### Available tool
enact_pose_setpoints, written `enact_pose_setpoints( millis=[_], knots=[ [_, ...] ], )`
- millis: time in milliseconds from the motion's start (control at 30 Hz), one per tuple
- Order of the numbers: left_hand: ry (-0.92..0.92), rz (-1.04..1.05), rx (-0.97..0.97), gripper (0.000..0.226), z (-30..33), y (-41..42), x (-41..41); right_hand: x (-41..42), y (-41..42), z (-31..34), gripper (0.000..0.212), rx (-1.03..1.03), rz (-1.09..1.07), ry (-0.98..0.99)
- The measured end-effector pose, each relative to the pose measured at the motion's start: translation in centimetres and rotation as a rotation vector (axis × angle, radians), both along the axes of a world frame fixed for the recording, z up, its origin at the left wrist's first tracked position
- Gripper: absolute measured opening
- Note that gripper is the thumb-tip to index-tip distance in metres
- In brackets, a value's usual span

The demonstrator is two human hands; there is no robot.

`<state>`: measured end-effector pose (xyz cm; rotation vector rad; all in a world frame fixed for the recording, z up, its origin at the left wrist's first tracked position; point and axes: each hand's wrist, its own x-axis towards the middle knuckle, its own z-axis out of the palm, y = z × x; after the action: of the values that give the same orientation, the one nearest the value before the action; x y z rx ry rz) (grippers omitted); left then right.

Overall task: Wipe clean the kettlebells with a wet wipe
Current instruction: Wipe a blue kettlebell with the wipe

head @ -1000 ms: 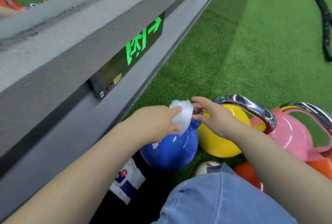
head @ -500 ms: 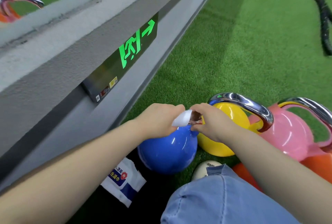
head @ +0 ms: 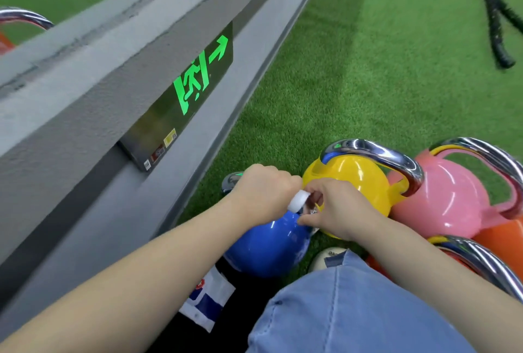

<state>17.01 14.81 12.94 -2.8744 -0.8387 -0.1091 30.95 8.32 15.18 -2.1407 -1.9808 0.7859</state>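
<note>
A blue kettlebell (head: pixel 268 248) stands on the green turf beside a grey wall. My left hand (head: pixel 263 191) grips its chrome handle with a white wet wipe (head: pixel 297 201) wrapped round the bar; only a fold of the wipe shows. My right hand (head: pixel 336 211) curls round the same handle just right of the wipe. A yellow kettlebell (head: pixel 359 180) touches the blue one on the right, then a pink kettlebell (head: pixel 452 200). An orange kettlebell (head: pixel 501 236) lies at the right edge.
A wet-wipe packet (head: pixel 209 301) lies on the floor below the blue kettlebell. My denim-clad knee (head: pixel 353 313) fills the bottom. The grey wall (head: pixel 85 115) carries a green exit sign (head: pixel 195 83). Black battle ropes (head: pixel 492 10) lie on the turf far right.
The wipe, loose and bunched above the blue kettlebell a second ago, is now folded tight on the handle under my left hand. Both hands have closed together on the handle.
</note>
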Motion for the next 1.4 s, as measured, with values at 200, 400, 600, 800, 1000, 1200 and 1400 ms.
enact_pose_setpoints(
  millis=[200, 400, 600, 800, 1000, 1200, 1400],
  knots=[
    [-0.461, 0.059, 0.147, 0.021, -2.0, 0.7, -1.8, -0.2, 0.3, 0.3, 0.032, -0.029, 0.008, -0.034],
    [-0.842, 0.258, -0.196, 0.036, -4.7, 1.9, -4.2, 0.1, 0.5, 0.5, 0.031, -0.059, 0.016, -0.009],
    [-1.136, 0.722, -0.615, 0.021, -7.1, 1.1, -4.2, 0.2, 0.9, 0.8, 0.029, -0.094, 0.058, 0.002],
    [-1.209, 0.914, -0.873, 0.020, -8.0, 0.6, -4.1, 0.4, 0.9, 0.6, 0.030, -0.068, 0.065, 0.008],
    [-1.237, 1.011, -1.105, 0.020, -8.7, 0.5, -4.6, 0.6, 0.7, 0.4, 0.030, -0.055, 0.054, 0.051],
    [-1.190, 0.970, -1.110, 0.027, -9.4, 0.2, -4.9, 0.5, 0.5, 0.2, 0.028, -0.028, 0.041, 0.037],
    [-1.149, 1.062, -1.083, 0.010, -9.3, -0.2, -4.7, 0.5, 0.3, 0.1, 0.028, -0.016, 0.040, 0.032]
  ],
)
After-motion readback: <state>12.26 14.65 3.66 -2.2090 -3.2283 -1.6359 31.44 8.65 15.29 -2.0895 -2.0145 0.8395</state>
